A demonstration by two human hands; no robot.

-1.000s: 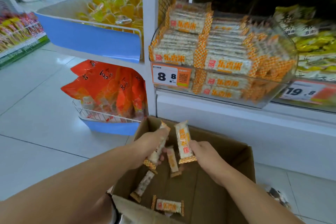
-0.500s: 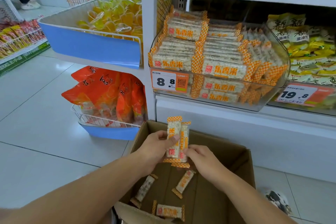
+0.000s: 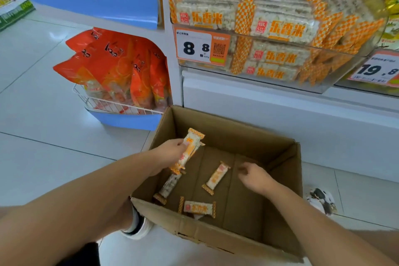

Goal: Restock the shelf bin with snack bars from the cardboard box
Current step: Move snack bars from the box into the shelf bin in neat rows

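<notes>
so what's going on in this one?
A person is restocking a clear shelf bin of snack bars from a cardboard box on the floor. The left hand grips a small bunch of bars over the box. The right hand hangs inside it, fingers loosely curled, holding nothing. Three loose bars lie on the box bottom: one nearest the right hand, one under the left, one by the near wall.

The left hand (image 3: 172,151) reaches in from eight o'clock, forearm bare, fingers curled round held snack bars (image 3: 190,149). The right hand (image 3: 252,176) comes from four o'clock, fingers loosely curled, holding nothing.
</notes>
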